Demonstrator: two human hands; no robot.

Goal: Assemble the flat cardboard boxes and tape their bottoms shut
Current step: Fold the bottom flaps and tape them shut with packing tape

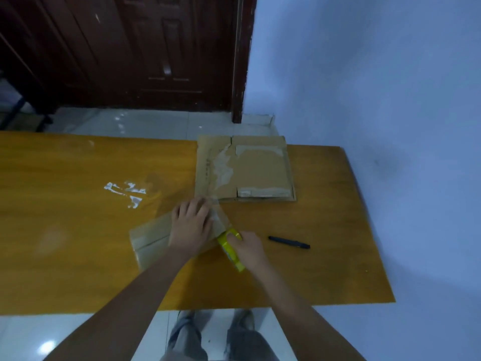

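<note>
A small cardboard box (152, 237) lies on the orange table (78, 230) in front of me. My left hand (191, 225) presses flat on its top, over a strip of clear tape that runs to the right. My right hand (248, 247) grips a yellow roll of tape (230, 252) at the box's right end. A stack of flat cardboard boxes (247, 169), with old tape on the top one, lies at the far side of the table.
A black marker (289, 242) lies on the table to the right of my right hand. Scraps of clear tape (125, 192) are stuck to the tabletop left of the stack. A blue wall stands at the right, a dark wooden door behind the table.
</note>
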